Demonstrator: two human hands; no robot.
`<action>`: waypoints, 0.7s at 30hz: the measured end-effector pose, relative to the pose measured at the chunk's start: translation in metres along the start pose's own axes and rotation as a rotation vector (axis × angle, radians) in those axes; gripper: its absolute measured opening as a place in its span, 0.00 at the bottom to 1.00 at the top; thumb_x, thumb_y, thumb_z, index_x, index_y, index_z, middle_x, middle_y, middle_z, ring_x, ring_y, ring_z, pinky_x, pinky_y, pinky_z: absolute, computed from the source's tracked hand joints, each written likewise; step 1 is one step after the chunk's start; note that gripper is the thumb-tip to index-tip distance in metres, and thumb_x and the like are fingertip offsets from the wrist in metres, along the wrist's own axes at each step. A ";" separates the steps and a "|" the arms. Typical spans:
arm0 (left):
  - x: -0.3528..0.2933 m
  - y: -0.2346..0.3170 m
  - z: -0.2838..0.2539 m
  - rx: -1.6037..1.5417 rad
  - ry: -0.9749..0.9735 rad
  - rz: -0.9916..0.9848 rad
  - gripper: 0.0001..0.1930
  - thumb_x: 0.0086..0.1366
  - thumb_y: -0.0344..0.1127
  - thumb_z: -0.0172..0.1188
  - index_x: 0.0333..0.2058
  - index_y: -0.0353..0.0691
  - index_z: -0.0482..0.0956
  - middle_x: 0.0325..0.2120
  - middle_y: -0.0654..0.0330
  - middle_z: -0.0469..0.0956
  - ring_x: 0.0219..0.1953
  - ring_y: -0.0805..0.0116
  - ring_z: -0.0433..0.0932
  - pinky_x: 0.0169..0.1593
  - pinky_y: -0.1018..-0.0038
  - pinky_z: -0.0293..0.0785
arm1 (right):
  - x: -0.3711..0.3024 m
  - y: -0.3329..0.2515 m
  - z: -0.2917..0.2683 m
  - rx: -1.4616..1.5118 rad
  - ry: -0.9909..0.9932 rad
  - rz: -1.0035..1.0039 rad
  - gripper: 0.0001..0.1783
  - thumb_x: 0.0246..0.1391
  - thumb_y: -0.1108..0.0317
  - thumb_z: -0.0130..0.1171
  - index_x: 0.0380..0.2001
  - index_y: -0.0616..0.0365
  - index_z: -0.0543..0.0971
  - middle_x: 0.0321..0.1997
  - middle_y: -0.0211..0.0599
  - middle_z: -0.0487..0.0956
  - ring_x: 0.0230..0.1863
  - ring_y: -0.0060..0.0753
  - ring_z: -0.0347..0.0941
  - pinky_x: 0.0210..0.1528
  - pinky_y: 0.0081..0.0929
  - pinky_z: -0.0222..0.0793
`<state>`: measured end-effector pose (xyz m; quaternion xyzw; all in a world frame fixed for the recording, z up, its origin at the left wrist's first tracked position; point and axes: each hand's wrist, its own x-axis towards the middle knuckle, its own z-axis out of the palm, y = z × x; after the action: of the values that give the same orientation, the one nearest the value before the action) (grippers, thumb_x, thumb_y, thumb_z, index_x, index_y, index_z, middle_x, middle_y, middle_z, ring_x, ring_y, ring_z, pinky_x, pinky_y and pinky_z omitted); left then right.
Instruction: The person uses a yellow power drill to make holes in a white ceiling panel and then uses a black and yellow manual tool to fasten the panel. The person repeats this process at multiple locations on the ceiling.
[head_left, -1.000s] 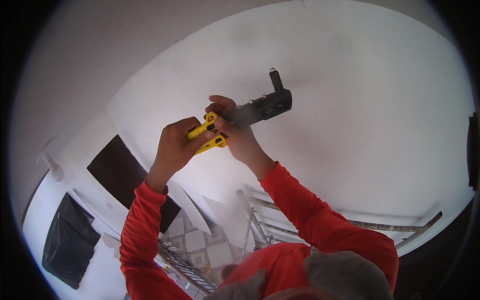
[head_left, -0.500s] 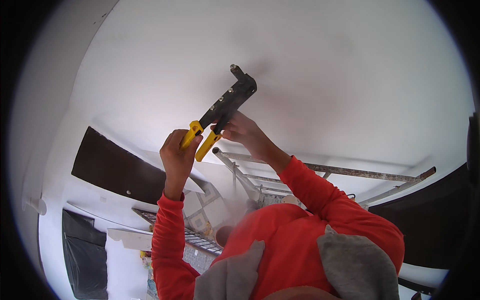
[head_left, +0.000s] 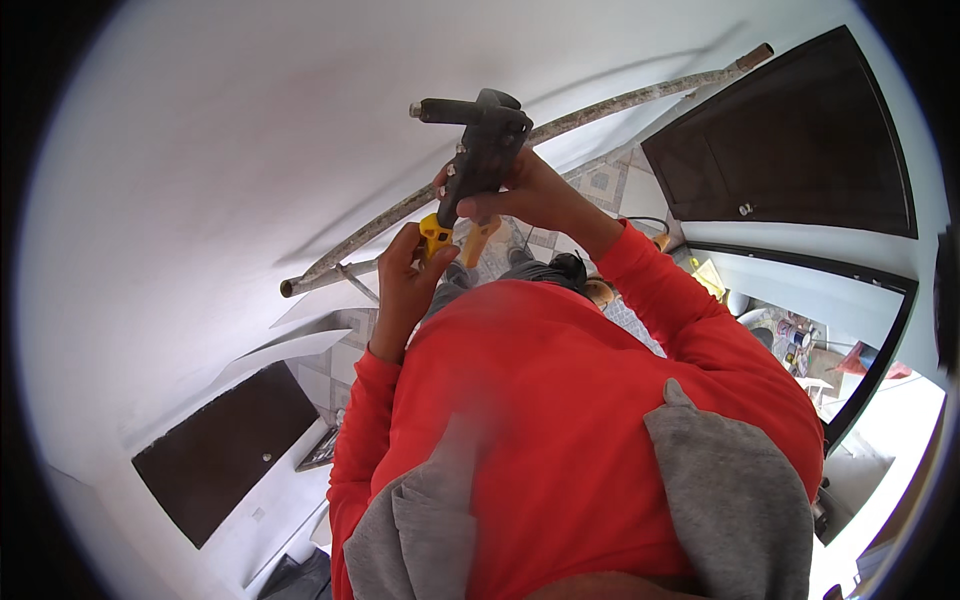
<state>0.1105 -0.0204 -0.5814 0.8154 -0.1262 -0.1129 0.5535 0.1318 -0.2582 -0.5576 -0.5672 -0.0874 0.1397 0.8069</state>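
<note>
A hand riveter [head_left: 487,145] with a black body and yellow handles is up in front of my chest, its nose pointing left. Small metal nosepieces sit along its body. My left hand [head_left: 402,290] grips the end of one yellow handle, thumb and fingers closed around it. Around the black body, close to the head, my right hand [head_left: 535,200] is wrapped, partly hidden behind the tool. The second yellow handle [head_left: 481,240] hangs just below my right hand.
A paint-spattered metal pipe frame [head_left: 640,103] stands behind the riveter, near the white wall [head_left: 250,150]. Dark doors are at the right [head_left: 800,150] and lower left [head_left: 230,450]. Patterned floor tiles [head_left: 600,185] show below. Through a doorway at the right lies a cluttered floor [head_left: 800,345].
The view has tilted toward the floor. The riveter has turned so its nose points left rather than up. My right hand has moved from by the handles onto the body; my left still holds a handle.
</note>
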 end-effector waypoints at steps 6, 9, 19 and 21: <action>0.036 -0.030 0.000 0.127 -0.512 0.029 0.22 0.61 0.36 0.71 0.52 0.40 0.77 0.43 0.57 0.82 0.47 0.65 0.81 0.48 0.66 0.77 | -0.088 0.047 -0.023 -0.063 0.569 0.041 0.20 0.57 0.75 0.69 0.53 0.61 0.79 0.50 0.38 0.84 0.44 0.25 0.82 0.45 0.28 0.80; 0.056 -0.055 -0.008 0.243 -0.631 0.127 0.21 0.62 0.39 0.71 0.52 0.40 0.78 0.43 0.55 0.82 0.48 0.62 0.82 0.48 0.65 0.77 | -0.126 0.074 -0.007 0.099 0.870 0.066 0.20 0.59 0.73 0.68 0.53 0.66 0.77 0.49 0.39 0.84 0.39 0.26 0.83 0.45 0.27 0.79; 0.141 -0.161 0.012 0.668 -0.597 0.520 0.39 0.61 0.38 0.72 0.66 0.35 0.62 0.58 0.43 0.67 0.61 0.41 0.68 0.63 0.53 0.67 | -0.163 0.141 0.104 0.187 1.413 0.183 0.16 0.64 0.62 0.66 0.47 0.63 0.79 0.39 0.34 0.83 0.31 0.21 0.80 0.37 0.23 0.75; 0.153 -0.177 0.020 0.653 -0.643 0.511 0.40 0.61 0.38 0.72 0.67 0.35 0.62 0.59 0.43 0.65 0.60 0.42 0.68 0.63 0.53 0.67 | -0.171 0.148 0.121 0.206 1.480 0.201 0.16 0.64 0.63 0.66 0.47 0.63 0.79 0.39 0.33 0.83 0.31 0.21 0.80 0.37 0.23 0.75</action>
<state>0.2624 -0.0257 -0.7605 0.8129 -0.5131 -0.1738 0.2138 -0.0845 -0.1589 -0.6519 -0.4399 0.5433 -0.1974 0.6873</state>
